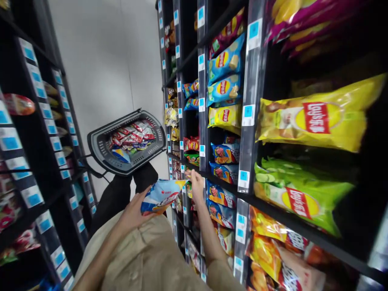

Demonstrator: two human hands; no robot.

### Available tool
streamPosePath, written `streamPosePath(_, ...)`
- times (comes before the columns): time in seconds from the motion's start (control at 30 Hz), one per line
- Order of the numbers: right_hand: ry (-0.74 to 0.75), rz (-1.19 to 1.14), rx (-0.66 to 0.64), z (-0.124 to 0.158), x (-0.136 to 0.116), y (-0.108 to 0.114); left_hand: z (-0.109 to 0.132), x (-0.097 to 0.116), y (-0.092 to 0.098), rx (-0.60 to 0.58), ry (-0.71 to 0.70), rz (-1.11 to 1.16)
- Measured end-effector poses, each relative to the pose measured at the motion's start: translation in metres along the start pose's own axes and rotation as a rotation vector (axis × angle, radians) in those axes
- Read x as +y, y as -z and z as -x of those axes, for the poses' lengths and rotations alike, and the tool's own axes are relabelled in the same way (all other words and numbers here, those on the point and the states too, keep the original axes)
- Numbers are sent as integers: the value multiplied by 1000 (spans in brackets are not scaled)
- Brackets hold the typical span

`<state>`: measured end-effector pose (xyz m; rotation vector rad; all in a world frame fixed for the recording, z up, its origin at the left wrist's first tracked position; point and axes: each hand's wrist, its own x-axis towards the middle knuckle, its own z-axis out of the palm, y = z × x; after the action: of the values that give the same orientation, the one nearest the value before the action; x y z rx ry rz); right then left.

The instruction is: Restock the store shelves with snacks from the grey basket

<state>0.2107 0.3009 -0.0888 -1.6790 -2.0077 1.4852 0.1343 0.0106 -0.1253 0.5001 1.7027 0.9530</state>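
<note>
My left hand (137, 208) grips a blue chip bag (162, 196) from its left side, in front of my body. The bag has a light blue top, a yellow corner and a darker blue lower part. At that yellow corner is my right hand (196, 184), its fingers curled and closed at the bag's edge; the fingertips are small and partly blurred. Beyond my hands a dark grey shopping basket (138, 163) stands on the floor by my legs. Inside it lie many small red and white packets (133, 135) and a blue and yellow bag (121, 155).
Close on my right rises a black shelf rack (248, 109) with price labels, holding a yellow chip bag (315, 115), a green chip bag (298, 196) and blue bags (224, 89). Another labelled rack (45, 109) stands on the left. A light grey floor (97, 52) runs between them.
</note>
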Motion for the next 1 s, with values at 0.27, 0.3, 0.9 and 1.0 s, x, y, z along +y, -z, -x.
streamPosePath(0.27,393,1035,332,-148,-8,69,-57,-3,-5,-139,-100,-108)
streamPosePath(0.3,323,1067,420,-159,-4,76,-65,1,-7,-158,-102,-114)
streamPosePath(0.9,47,775,763,-239,13,100,-196,105,-1,-320,-284,-217)
streamPosePath(1.0,43,718,757,-227,11,107,-235,134,1,-365,-331,-217)
